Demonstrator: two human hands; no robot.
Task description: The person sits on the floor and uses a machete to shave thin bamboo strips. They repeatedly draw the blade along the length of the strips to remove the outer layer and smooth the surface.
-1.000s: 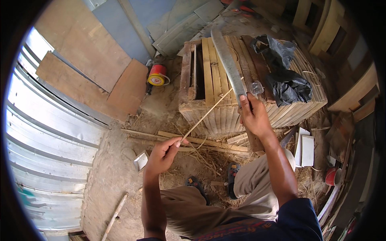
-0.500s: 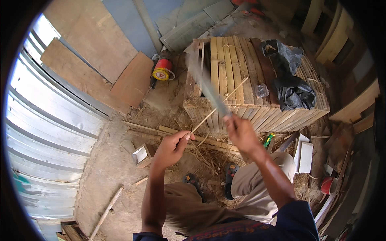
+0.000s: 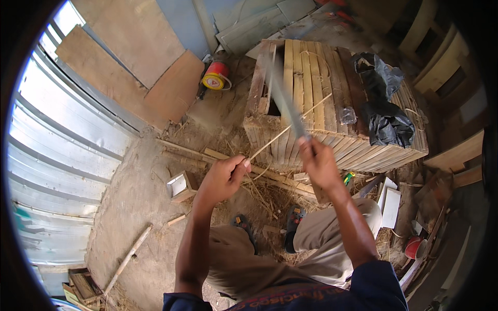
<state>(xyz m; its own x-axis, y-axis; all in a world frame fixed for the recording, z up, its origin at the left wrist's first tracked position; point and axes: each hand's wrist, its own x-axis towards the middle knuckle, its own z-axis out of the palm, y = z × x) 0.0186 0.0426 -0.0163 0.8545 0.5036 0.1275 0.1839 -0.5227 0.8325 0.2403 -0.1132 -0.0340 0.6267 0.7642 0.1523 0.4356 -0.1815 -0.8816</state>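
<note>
While the left hand (image 3: pixel 224 177) pinches the thin wooden strip (image 3: pixel 270 142) by its near end, its far end reaching over the slatted crate (image 3: pixel 353 150), a slip of the machete (image 3: pixel 288 103) clenched in the right hand (image 3: pixel 320 166) could nick those fingers.

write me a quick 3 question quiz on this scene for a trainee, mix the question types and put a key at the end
1. Which grip holds the long, grey metal blade?

2. True or false: the crumpled black plastic sheeting lies on the tan, box-shaped crate of wooden slats.

3. Multiple choice: what does the left grip hold?
A) a blue coiled rope
B) a thin, straight, pale stick
C) a round white ceramic cup

Key
1. The right grip.
2. True.
3. B.
</note>
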